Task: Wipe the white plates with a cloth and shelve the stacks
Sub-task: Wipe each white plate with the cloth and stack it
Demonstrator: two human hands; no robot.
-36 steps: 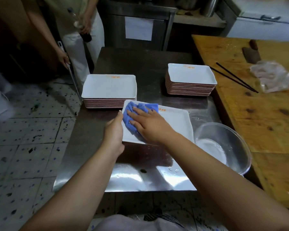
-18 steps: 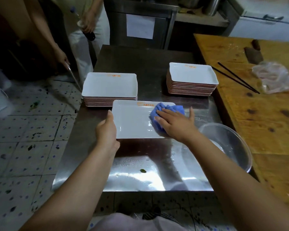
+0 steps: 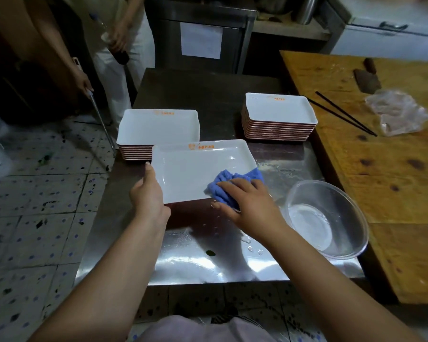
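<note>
Plate (image 3: 198, 170) lies flat on steel table (image 3: 232, 262), long axis 9-to-3, tilted slightly; left hand (image 3: 148, 196) grips its 9 o'clock edge, thumb on rim; right hand (image 3: 251, 206) presses blue cloth (image 3: 224, 187) flat-fingered on the 4 o'clock corner; unwiped surface runs toward 10 o'clock from cloth; stacks at 11 (image 3: 156, 130) and 1 (image 3: 278, 117), so left hand is nearer the 11 stack

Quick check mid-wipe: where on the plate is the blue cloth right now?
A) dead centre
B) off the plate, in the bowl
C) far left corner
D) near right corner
D: the right hand presses the blue cloth onto the plate at its near right corner.
</note>
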